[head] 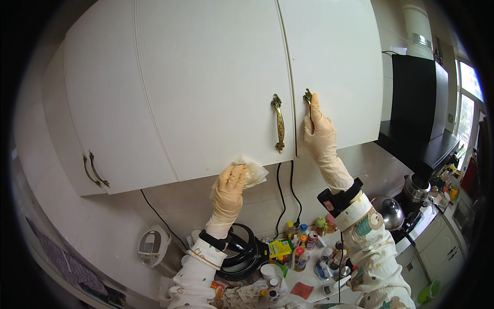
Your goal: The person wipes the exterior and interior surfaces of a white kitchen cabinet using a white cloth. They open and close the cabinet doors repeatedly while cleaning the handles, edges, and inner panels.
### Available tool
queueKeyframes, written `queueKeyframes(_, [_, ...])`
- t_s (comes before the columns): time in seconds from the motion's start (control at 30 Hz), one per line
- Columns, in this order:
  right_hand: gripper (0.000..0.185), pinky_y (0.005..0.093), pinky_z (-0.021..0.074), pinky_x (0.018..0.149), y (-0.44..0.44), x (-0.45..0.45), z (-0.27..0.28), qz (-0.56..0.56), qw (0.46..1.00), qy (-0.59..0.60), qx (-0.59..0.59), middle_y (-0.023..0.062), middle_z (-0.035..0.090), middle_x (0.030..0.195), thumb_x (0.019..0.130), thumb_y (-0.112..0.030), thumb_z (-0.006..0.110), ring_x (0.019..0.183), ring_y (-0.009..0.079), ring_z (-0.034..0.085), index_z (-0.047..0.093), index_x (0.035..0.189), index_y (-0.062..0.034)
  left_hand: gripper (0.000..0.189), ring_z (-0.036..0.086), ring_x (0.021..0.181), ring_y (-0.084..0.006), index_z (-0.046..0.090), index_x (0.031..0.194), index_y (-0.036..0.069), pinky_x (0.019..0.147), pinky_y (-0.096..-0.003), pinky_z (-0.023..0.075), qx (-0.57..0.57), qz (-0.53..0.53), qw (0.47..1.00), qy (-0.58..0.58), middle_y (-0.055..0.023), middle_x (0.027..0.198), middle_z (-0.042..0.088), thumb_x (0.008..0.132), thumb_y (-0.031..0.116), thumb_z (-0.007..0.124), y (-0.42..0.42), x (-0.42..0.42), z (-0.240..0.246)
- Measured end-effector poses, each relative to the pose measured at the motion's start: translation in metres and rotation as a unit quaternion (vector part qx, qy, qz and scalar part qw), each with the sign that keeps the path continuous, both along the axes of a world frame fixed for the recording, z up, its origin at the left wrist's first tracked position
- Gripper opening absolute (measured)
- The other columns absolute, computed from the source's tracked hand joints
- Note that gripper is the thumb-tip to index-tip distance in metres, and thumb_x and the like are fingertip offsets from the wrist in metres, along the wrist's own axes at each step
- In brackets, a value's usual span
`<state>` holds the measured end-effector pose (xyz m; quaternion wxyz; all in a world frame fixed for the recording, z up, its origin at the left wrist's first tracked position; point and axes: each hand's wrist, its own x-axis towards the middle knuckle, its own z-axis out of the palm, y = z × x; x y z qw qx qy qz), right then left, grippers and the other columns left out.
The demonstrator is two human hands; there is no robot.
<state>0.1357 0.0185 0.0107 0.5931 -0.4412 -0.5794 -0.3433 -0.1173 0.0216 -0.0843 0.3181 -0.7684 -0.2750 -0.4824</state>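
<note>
My left hand [228, 191], in a thin pale glove, presses a crumpled white wipe [254, 174] against the lower edge of a white wall-cabinet door [216, 96]. My right hand [321, 133], gloved the same way, grips the ornate brass handle [307, 96] of the door to the right [335, 50]. Its index finger lies along the handle, and the hand hides most of the lower part. Between my hands, a second brass handle [280, 123] is in plain view. Both doors look closed.
Black cords [281, 201] hang below the cabinet. Bottles [302, 260], a can [312, 240] and a black-rimmed cooking appliance [241, 257] crowd the counter beneath. A black range hood [415, 98] and a stove with a lidded pot [388, 212] are at right. An electric water dispenser [154, 247] stands left.
</note>
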Motion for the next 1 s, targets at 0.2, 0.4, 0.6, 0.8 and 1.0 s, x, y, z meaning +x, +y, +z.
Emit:
queueKeyframes(0.2, [0.064, 0.0383, 0.0455, 0.066, -0.003, -0.002, 0.003, -0.029, 0.999, -0.01, -0.029, 0.014, 0.06, 0.072, 0.082, -0.008, 0.052, 0.063, 0.0294, 0.057, 0.024, 0.139, 0.0011, 0.049, 0.049, 0.108, -0.0257, 0.06, 0.113, 0.004, 0.089, -0.0357, 0.0451, -0.005, -0.112, 0.993, 0.023, -0.005, 0.116, 0.055, 0.065, -0.008, 0.053, 0.006, 0.072, 0.009])
queueKeyframes(0.4, [0.062, 0.0392, 0.0449, 0.065, -0.009, -0.002, 0.006, -0.031, 0.998, -0.011, -0.059, 0.0138, 0.059, 0.072, 0.082, -0.009, 0.052, 0.063, 0.0296, 0.057, 0.026, 0.137, 0.0024, 0.046, 0.05, 0.107, -0.0262, 0.061, 0.111, 0.005, 0.088, -0.0361, 0.0457, -0.007, -0.104, 0.994, 0.033, -0.005, 0.116, 0.055, 0.067, -0.006, 0.055, 0.006, 0.066, 0.012])
queueKeyframes(0.6, [0.063, 0.0383, 0.045, 0.067, -0.007, -0.005, 0.004, -0.038, 0.997, -0.001, -0.066, 0.0132, 0.061, 0.08, 0.082, -0.008, 0.054, 0.066, 0.0294, 0.058, 0.027, 0.137, 0.002, 0.05, 0.05, 0.107, -0.0279, 0.062, 0.109, 0.005, 0.089, -0.0368, 0.0454, -0.015, -0.036, 0.999, 0.03, -0.0064, 0.113, 0.056, 0.062, -0.011, 0.051, -0.003, 0.011, 0.018])
queueKeyframes(0.8, [0.06, 0.039, 0.0453, 0.068, -0.003, -0.006, 0.003, -0.018, 0.998, 0.017, -0.05, 0.0135, 0.059, 0.077, 0.084, -0.008, 0.052, 0.066, 0.0313, 0.055, 0.027, 0.139, -0.0039, 0.056, 0.048, 0.11, -0.0279, 0.059, 0.114, 0.004, 0.092, -0.0362, 0.0436, -0.019, -0.096, 0.994, 0.043, -0.0064, 0.118, 0.054, 0.061, -0.012, 0.05, 0.0, 0.062, 0.018])
queueKeyframes(1.0, [0.064, 0.0379, 0.0452, 0.068, -0.003, -0.005, 0.002, -0.018, 0.998, 0.006, -0.056, 0.0123, 0.059, 0.079, 0.083, -0.008, 0.053, 0.065, 0.0303, 0.055, 0.025, 0.14, -0.0045, 0.04, 0.051, 0.108, -0.0272, 0.05, 0.124, 0.006, 0.09, -0.0332, 0.045, -0.047, -0.094, 0.994, 0.014, -0.0111, 0.12, 0.048, 0.085, 0.001, 0.054, 0.003, 0.099, 0.017])
